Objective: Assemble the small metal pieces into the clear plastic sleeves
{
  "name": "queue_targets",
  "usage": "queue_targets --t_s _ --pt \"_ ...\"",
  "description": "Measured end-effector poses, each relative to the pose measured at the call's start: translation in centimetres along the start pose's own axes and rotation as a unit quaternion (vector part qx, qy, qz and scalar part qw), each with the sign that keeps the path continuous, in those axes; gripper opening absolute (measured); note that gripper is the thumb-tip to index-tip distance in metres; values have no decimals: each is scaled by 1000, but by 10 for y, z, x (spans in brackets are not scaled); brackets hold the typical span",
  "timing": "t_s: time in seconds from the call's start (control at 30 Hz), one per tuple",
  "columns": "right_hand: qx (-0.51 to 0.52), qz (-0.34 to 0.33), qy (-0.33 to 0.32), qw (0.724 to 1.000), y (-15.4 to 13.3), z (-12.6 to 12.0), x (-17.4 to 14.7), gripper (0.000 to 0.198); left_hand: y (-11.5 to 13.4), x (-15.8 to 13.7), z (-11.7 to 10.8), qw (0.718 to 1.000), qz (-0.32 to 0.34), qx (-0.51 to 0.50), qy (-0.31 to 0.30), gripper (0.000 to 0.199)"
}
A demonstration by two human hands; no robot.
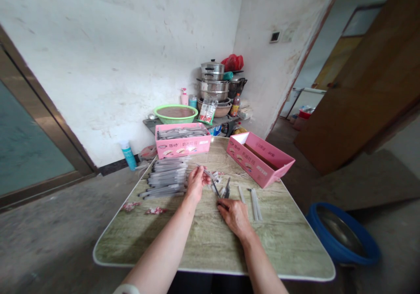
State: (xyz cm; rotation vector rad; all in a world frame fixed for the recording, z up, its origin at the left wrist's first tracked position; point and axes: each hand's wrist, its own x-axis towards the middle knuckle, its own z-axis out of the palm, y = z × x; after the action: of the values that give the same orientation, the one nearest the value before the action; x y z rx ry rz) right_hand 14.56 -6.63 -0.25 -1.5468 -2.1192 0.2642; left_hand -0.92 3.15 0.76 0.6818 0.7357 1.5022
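My left hand (197, 183) is closed around a slim translucent pen (205, 171), over the middle of the table. My right hand (234, 214) is lower and to the right, fingers pinched at the lower end of a thin dark piece (215, 188) that slants up toward the pen. Whether the two are joined I cannot tell. Beyond my right hand lies a small heap of black pen caps (227, 190). Several translucent tubes (256, 204) lie to its right. Many grey pens with dark ends (167, 176) are piled left of my left hand.
A pink box (183, 147) full of pens stands at the table's back left. Another pink box (259, 158) sits at the back right, tilted in view. Behind are a green basin (176, 120) and stacked steamer pots (213, 88). A blue tub (344, 259) stands on the floor at right.
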Motion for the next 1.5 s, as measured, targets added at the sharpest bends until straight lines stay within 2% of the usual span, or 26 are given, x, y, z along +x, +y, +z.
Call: queue_targets --t_s 0.1,0.17,0.33,0.43,0.53,0.67,0.83,1.03,1.17,1.27,1.33,1.4,1.5 --pt "6 -12 10 1000 -1 2 0 23 0 -1 1 1000 -3 6 -4 52" --pt "45 -3 46 998 -2 1 1 25 0 -1 1 1000 -4 11 -6 52" --pt "182 81 175 964 -3 -4 1 30 0 -3 2 997 -21 41 -54 49" --pt "210 111 207 949 -1 -6 2 28 -1 -4 2 994 -34 63 -85 46" --pt "209 134 219 944 3 -5 2 28 0 -4 1 994 -32 64 -84 45" --pt "144 157 223 951 9 -2 2 30 1 -4 0 995 -36 56 -76 45" --pt "-74 241 144 957 8 -2 2 23 1 -3 -1 996 -34 68 -56 47" --pt "-157 226 83 958 5 0 4 21 -2 -1 -4 995 -26 89 -35 46" --pt "-149 215 97 960 8 3 3 19 0 -2 -3 994 -35 98 -34 45" --pt "-94 189 143 967 7 3 1 25 0 -3 -2 992 -31 107 -53 45" --pt "-28 151 166 974 5 1 1 35 -1 -5 -1 988 -32 117 -91 44" --pt "38 109 173 978 1 -1 1 42 -3 -8 1 981 -45 129 -137 44" --pt "91 73 161 980 -4 -2 2 42 -5 -14 6 971 -67 142 -182 42"
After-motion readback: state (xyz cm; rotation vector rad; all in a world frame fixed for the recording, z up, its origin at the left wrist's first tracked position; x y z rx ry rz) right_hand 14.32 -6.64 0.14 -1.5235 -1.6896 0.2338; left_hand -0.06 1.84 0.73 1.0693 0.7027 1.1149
